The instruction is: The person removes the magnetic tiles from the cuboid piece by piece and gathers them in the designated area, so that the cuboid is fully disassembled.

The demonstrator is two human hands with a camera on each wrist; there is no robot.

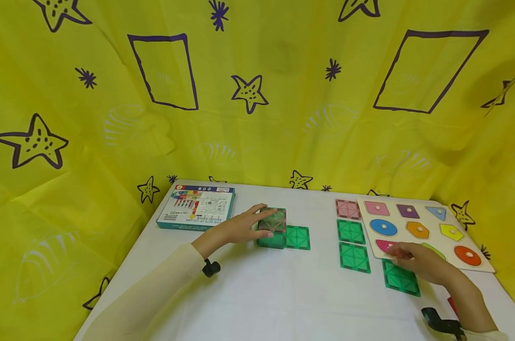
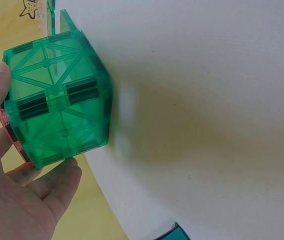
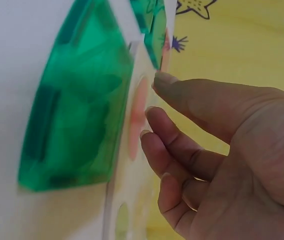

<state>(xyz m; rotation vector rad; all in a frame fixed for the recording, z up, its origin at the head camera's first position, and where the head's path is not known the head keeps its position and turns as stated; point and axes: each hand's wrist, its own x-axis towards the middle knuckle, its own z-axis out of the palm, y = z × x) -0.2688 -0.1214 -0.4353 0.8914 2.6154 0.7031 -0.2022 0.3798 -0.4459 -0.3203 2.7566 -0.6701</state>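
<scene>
My left hand [image 1: 236, 226] grips a cube of see-through magnetic tiles [image 2: 62, 107], its thumb and fingers on opposite sides. The cube's sides show green, and a pink tile [image 1: 271, 220] forms its upper face. A green magnetic tile [image 1: 297, 237] lies flat beside the cube's right side. My right hand [image 1: 425, 263] hovers over the near left corner of a wooden shape puzzle [image 1: 394, 208], loosely curled, with nothing between thumb and fingers in the right wrist view. Just below its fingers lies another green magnetic tile [image 3: 77, 110], close against the board's edge.
Two green tiles [image 1: 350, 231] and a pink tile [image 1: 348, 209] lie in a column left of the puzzle. A flat boxed set [image 1: 198, 203] rests at the back left of the white table [image 1: 257, 303]. A red thing [image 1: 452, 304] shows partly behind the right forearm. Yellow cloth [image 1: 257, 132] hangs behind.
</scene>
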